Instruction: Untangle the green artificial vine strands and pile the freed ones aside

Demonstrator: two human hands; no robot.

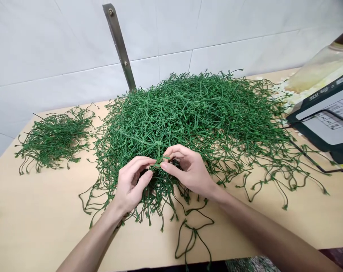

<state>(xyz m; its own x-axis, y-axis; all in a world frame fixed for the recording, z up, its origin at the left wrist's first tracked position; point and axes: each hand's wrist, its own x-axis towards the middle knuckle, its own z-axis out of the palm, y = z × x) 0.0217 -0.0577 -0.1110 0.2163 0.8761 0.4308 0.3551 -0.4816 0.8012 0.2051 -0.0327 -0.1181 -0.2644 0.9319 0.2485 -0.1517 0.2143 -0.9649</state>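
Item: large heap of green stems point(194, 109), centre of a pale wooden table point(41, 219). Thin, cord-like plastic strands, matte green, each ending in a small knobbed or flared tip. The heap is domed and tangled; loose strands trail outward onto the bare wood and several hang over the near table edge.

Left hand point(130, 185): fingers curled, thumb and forefinger pinching a cluster of stems at the near side of the heap. Right hand point(188, 170): fingers bent, thumb and forefinger closed on the same cluster, fingertips of both hands almost meeting.

Small pile of stems point(54, 138): same material, flatter and tidier, lying at the far left, apart from the heap with a strip of bare wood between.

Open room: broad bare table surface at the near left, below the small pile; a narrower bare band at the near right, crossed by stray strands.

Edges: the far table edge meets a white tiled wall point(230, 26), glossy with pale grout lines. A flat metal bracket point(120, 43), dull grey with bolt heads, rises slanted from behind the heap.

Right margin: a dark green electronic scale point(327, 117) with a pale keypad, touched by outlying strands; a clear plastic bag point(319, 71) holding pale material behind it.
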